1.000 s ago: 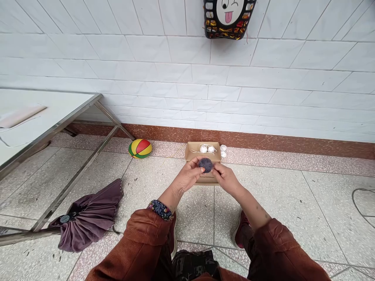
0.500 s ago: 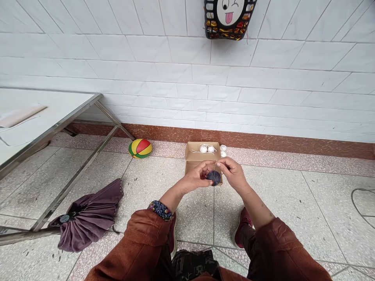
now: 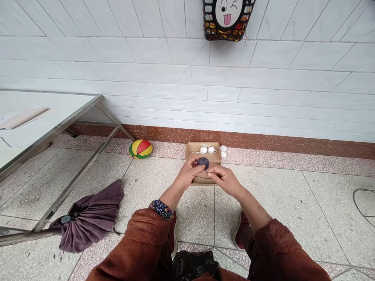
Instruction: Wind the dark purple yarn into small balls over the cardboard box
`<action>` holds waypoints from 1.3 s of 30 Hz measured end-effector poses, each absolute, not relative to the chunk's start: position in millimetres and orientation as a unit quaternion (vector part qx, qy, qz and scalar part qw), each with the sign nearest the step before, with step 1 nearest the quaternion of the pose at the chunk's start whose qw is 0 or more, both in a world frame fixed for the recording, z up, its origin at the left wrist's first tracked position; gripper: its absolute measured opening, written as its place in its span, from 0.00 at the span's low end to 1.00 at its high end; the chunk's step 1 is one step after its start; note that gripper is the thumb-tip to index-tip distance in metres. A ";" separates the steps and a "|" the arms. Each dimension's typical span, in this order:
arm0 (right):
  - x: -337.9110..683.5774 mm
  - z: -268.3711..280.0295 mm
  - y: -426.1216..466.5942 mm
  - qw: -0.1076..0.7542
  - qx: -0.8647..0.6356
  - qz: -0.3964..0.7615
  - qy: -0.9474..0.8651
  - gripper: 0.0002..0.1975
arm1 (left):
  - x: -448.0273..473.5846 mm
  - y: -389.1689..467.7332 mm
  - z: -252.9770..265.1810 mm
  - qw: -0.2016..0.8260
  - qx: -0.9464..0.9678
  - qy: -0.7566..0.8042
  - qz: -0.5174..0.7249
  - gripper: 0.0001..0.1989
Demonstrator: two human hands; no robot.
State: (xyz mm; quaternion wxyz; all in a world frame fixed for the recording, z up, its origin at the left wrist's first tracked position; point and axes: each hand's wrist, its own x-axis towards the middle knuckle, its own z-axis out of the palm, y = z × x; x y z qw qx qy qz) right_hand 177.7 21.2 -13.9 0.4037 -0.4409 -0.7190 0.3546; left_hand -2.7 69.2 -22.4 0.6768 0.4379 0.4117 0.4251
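The grip of the left hand (image 3: 186, 174) is curled with thumb and fingers around the side of a dark yarn ball (image 3: 203, 163), while the right hand (image 3: 225, 180) has its thumb and forefinger pinched together on the yarn strand (image 3: 206, 171) just beside it. The ball is held up between the two hands, over the cardboard box (image 3: 206, 184) on the floor (image 3: 269, 203). Because the left fingers cover only part of a round, soft thing, a sharp pull on the strand could twist it loose, and it might then drop and roll, unwinding. Slack yarn could slide off the ball's edge if tension eases. Loose ends from the white balls (image 3: 207, 149) in the box's far half might tangle with dark yarn trailing there.
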 end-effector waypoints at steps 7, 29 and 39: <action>188.5 -11.7 28.9 0.485 -0.498 0.317 -0.645 0.09 | -4.0 58.4 -16.6 0.740 0.520 0.309 0.296 0.28; 188.5 -7.4 23.0 0.477 -0.475 0.389 -0.629 0.09 | -2.3 61.1 -18.9 0.653 0.568 0.369 0.340 0.28; 184.5 -27.2 29.6 0.425 -0.542 0.336 -0.642 0.08 | -6.2 53.4 -9.0 0.820 0.429 0.209 0.318 0.26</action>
